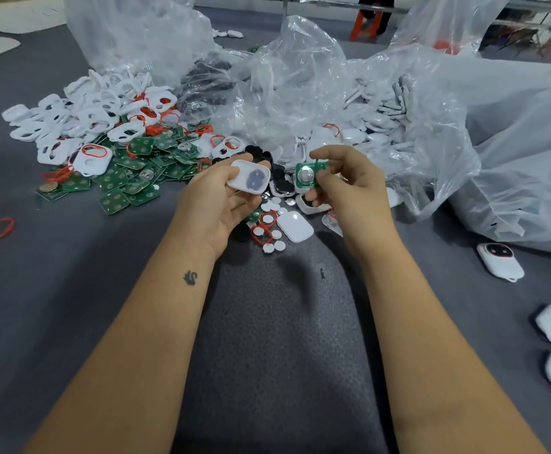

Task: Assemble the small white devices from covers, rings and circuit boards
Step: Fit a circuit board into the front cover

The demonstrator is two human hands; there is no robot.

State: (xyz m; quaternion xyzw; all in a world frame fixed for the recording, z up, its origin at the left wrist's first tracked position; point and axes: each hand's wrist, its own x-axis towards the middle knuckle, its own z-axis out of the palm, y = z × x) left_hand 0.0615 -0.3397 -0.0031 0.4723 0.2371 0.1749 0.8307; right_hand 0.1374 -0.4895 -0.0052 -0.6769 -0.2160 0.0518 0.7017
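**Cover in one hand, board in the other**

Two bare forearms reach up from the bottom of the frame over a grey mat [71, 290]. At centre, the left hand [215, 204] grips a white cover [248, 177], fingers curled beneath and thumb on its near edge; the hollow side faces up with a dark insert showing inside. Just right of it, the right hand [349, 188] pinches a green board [310, 174] between thumb and fingertips, the round silver cell on its face turned toward the camera. Cover and board are close but apart.

On the mat just below the hands lie small white discs [272, 235], a red ring [261, 239] among them, and a closed white shell [295, 226]. At the lower right edge are three finished devices [500, 262], white with dark red windows. A loose red band [0, 228] lies alone at the left edge.

Behind the hands, in the upper left of the frame, is a heap of green boards [130, 178], and beyond it a pile of white frames [81, 116] mixed with more red rings. Black pads [277, 172] lie between the hands and the bags. Crumpled clear bags [300, 86] fill the upper centre and right, one holding more white covers. An orange stool [367, 24] stands at the top edge.
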